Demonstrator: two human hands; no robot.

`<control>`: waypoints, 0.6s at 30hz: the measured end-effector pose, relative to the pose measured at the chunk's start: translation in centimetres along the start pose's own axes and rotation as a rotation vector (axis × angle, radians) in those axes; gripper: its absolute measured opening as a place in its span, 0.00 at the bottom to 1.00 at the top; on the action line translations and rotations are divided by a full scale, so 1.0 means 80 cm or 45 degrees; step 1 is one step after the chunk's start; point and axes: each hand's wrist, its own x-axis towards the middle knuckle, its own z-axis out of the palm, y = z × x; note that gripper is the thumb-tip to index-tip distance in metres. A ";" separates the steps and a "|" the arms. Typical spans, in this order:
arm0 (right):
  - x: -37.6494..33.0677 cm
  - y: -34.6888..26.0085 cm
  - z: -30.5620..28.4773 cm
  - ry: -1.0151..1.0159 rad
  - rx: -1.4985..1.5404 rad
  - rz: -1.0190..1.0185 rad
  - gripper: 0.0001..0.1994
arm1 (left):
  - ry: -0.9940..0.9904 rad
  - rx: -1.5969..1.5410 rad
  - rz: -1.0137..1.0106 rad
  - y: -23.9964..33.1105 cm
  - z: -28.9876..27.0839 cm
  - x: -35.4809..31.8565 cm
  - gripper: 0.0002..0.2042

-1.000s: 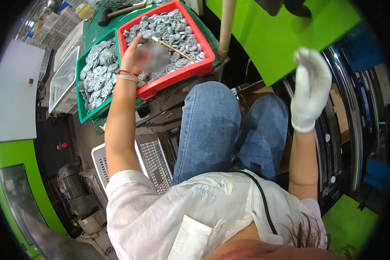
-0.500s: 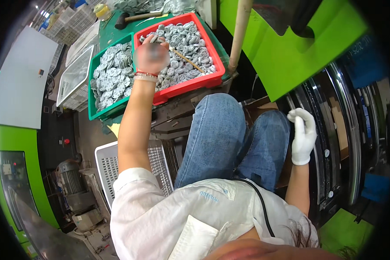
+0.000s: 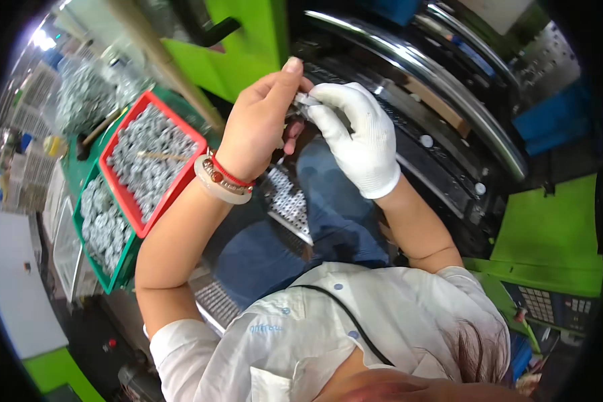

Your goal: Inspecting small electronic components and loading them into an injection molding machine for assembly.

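My bare left hand [image 3: 264,117], with a red bracelet and a pale bangle at the wrist, is raised in front of my knees. Its fingers are closed around a small grey part [image 3: 303,102], mostly hidden by the fingers. From the right, my white-gloved right hand [image 3: 363,134] meets it and pinches the same part between thumb and forefinger. To the left, a red crate [image 3: 199,142] is filled with small round grey parts [image 3: 155,130]. Beside it, a green crate [image 3: 118,273] holds larger flat grey discs [image 3: 102,224].
Ahead and right, a machine has shiny metal bars [image 3: 409,57] and a green panel [image 3: 241,40]. A wooden pole [image 3: 157,57] stands between crates and machine. A thin stick [image 3: 162,155] lies in the red crate; a hammer [image 3: 84,149] lies behind it. A perforated white basket [image 3: 216,305] sits low beside my legs.
My left hand has left the red crate and come right to my right hand, which has moved up and inward. The view has turned right, toward the machine.
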 end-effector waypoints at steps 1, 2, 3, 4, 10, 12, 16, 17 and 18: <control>-0.004 -0.001 -0.009 -0.008 0.278 0.386 0.07 | -0.015 -0.029 0.001 -0.005 0.010 0.005 0.22; -0.010 -0.001 -0.017 0.000 0.534 0.826 0.07 | -0.055 -0.078 0.007 -0.011 0.018 0.011 0.21; -0.011 0.003 -0.027 0.057 0.672 0.855 0.07 | -0.035 -0.035 0.040 -0.017 0.024 0.013 0.20; -0.012 0.007 -0.034 0.084 0.796 0.951 0.07 | -0.038 0.006 0.068 -0.022 0.028 0.015 0.18; -0.018 0.022 -0.027 0.152 1.135 1.094 0.09 | -0.002 0.017 0.091 -0.038 0.025 0.018 0.14; -0.019 0.027 -0.024 0.062 1.120 1.043 0.09 | -0.055 -0.031 0.070 -0.033 0.018 0.019 0.13; -0.019 0.039 -0.032 -0.032 1.208 0.829 0.17 | -0.200 -0.106 -0.035 -0.028 0.007 0.017 0.11; -0.017 0.043 -0.036 -0.157 1.308 0.837 0.20 | -0.238 -0.129 -0.062 -0.029 0.006 0.016 0.10; -0.017 0.043 -0.038 -0.207 1.288 0.815 0.20 | -0.247 -0.168 -0.091 -0.030 0.005 0.015 0.10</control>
